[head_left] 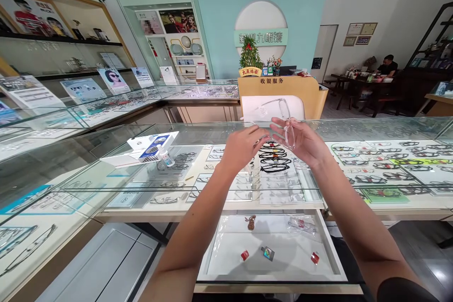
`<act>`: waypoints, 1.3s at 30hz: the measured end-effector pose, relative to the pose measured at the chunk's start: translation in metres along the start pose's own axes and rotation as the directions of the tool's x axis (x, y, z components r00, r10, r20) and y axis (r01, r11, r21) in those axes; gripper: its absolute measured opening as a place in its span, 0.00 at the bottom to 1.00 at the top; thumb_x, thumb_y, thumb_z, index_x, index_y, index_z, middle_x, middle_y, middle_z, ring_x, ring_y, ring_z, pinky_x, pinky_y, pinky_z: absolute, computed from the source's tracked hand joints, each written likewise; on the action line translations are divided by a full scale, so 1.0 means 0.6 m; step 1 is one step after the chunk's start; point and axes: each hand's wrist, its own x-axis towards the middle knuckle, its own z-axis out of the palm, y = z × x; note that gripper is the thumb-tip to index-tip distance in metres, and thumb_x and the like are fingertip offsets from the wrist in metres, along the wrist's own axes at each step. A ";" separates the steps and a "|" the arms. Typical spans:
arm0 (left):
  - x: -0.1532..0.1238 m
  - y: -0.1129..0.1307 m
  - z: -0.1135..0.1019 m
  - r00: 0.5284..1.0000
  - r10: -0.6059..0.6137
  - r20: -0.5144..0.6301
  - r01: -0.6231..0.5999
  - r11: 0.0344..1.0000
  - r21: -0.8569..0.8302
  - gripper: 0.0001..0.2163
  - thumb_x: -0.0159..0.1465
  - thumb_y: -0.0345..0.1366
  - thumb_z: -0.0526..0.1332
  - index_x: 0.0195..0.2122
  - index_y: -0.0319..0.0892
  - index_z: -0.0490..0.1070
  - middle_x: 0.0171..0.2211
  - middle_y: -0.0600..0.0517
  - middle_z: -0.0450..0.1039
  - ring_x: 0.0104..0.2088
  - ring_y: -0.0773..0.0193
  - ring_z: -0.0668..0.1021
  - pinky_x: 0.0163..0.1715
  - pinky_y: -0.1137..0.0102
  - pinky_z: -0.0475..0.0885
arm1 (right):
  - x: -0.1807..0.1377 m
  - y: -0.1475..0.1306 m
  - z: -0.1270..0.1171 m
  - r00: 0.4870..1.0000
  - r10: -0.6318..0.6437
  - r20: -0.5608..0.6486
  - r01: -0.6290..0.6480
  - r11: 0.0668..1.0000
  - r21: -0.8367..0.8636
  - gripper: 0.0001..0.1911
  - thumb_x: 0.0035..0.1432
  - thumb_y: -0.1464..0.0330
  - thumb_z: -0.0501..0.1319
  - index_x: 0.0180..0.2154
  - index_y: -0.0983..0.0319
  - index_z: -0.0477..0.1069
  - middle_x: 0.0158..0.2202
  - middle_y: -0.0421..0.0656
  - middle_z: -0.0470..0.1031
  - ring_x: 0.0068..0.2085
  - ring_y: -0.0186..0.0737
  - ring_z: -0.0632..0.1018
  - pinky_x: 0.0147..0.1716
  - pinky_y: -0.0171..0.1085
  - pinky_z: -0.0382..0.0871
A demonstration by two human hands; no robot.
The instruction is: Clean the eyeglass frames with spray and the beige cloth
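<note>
A pair of clear-framed eyeglasses is held up above the glass counter, turned so that one rim is above the other. My right hand grips the frame near its middle, thumb and fingers around it. One temple arm of the glasses stretches out to the left over my other hand. My left hand is closed, thumb and fingertips pinched at what looks like the lower temple arm, mostly hidden by the fingers. Beneath both hands, dark eyeglass frames lie in a column inside the display case.
On the glass counter at left stand an open white-and-blue box and a small white bottle. Below, an open white drawer holds small red tags and a plastic bag. A person sits at a far table.
</note>
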 end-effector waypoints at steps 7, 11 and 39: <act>-0.001 -0.005 0.010 0.991 -0.091 0.096 0.106 0.982 -0.156 0.15 0.78 0.47 0.56 0.44 0.46 0.79 0.41 0.52 0.85 0.35 0.63 0.81 0.34 0.67 0.68 | 0.005 -0.003 -0.002 0.963 -0.215 -0.165 0.225 0.973 0.046 0.11 0.55 0.55 0.75 0.33 0.51 0.79 0.47 0.35 0.85 0.60 0.44 0.81 0.66 0.43 0.73; 0.002 -0.011 -0.013 0.962 -0.166 0.218 0.217 0.947 -0.238 0.16 0.76 0.52 0.59 0.47 0.48 0.81 0.36 0.53 0.83 0.33 0.61 0.80 0.36 0.67 0.69 | 0.003 -0.005 0.004 0.958 -0.201 -0.203 0.215 0.976 0.044 0.09 0.56 0.57 0.74 0.34 0.51 0.78 0.44 0.35 0.85 0.59 0.43 0.81 0.65 0.41 0.73; -0.224 -0.328 -0.018 -0.007 -0.904 -0.428 0.999 -0.020 0.025 0.39 0.72 0.34 0.59 0.77 0.33 0.37 0.76 0.22 0.48 0.78 0.41 0.58 0.72 0.50 0.59 | -0.020 0.005 0.003 0.955 -0.267 -0.128 0.245 0.955 -0.168 0.08 0.67 0.56 0.67 0.35 0.46 0.84 0.47 0.39 0.85 0.57 0.48 0.82 0.66 0.48 0.75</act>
